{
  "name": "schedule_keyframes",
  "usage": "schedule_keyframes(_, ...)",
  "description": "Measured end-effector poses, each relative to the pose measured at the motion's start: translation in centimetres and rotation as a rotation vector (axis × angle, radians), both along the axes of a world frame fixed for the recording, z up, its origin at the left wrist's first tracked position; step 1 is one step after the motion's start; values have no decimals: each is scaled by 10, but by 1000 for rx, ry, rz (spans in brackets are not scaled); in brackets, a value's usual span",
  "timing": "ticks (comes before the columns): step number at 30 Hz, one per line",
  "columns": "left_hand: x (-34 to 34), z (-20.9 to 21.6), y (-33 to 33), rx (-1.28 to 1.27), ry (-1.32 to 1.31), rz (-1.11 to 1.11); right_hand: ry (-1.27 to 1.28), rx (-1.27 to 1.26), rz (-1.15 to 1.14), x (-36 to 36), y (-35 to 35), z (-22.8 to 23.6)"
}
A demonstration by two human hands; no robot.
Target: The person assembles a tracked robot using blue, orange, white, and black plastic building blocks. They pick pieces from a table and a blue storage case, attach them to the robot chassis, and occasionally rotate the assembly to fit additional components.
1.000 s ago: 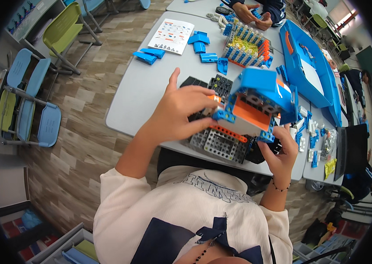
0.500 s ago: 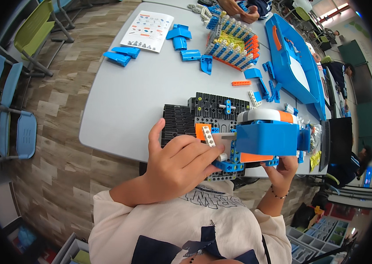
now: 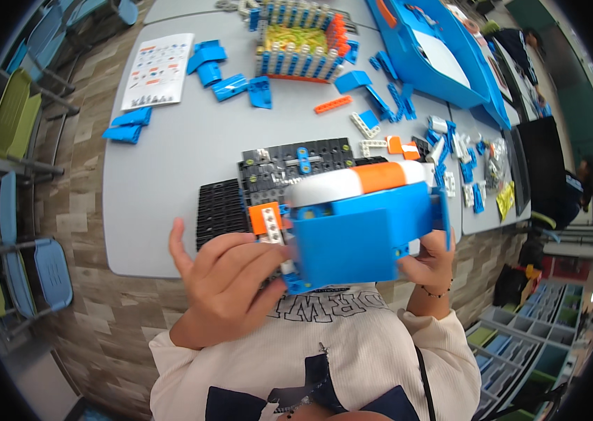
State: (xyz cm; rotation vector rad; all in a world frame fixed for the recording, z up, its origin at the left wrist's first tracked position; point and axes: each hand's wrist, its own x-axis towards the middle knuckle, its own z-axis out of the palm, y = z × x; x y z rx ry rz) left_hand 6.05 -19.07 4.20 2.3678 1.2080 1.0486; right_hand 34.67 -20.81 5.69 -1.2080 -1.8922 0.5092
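Observation:
Between my two hands is a building-block model [image 3: 345,245] with a blue front panel, a white-and-orange rounded top and black track plates [image 3: 219,210] at its left and far side. My left hand [image 3: 230,284] is closed at its left side, the fingertips by a white beam [image 3: 270,223] next to an orange piece [image 3: 260,219]; its index finger or thumb sticks out to the left. The right hand [image 3: 428,265] grips the model's lower right, its fingers partly hidden behind the blue panel. The model is tilted over the table's near edge.
On the grey table [image 3: 163,231] lie an instruction booklet [image 3: 159,70], blue panels [image 3: 230,87], an orange beam [image 3: 333,104] and a block-built box [image 3: 296,67] with yellow contents. A blue storage bin [image 3: 465,84] stands far right, near loose parts [image 3: 443,151] and a yellow packet [image 3: 506,201].
My hands have tilted and turned the model, so its blue panel looks larger. The view has shifted, with table things now further left. Another person's hands at the far edge have left the view.

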Motion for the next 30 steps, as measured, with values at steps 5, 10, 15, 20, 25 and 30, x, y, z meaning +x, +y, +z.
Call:
schedule_keyframes(5, -7, -6, -3, -44, -29, 68, -43, 71, 48, -8, 0, -2)
schedule_keyframes(10, -24, -21, -13, -143, -50, 151, -34, 11, 45, -12, -5, 2)
schedule_keyframes(15, -39, -39, -21, -185, -84, 219, -28, 11, 56, -12, -3, 4)
schedule_keyframes(20, -44, -42, -23, -205, -194, 229, -27, 13, 79, -10, 0, 6)
schedule_keyframes(25, -35, -36, -16, -170, -283, 199, -26, 12, 94, -9, 2, 5)
schedule_keyframes(30, -35, -22, -8, -18, -95, 54, -7, 22, 96, -9, 2, 3)
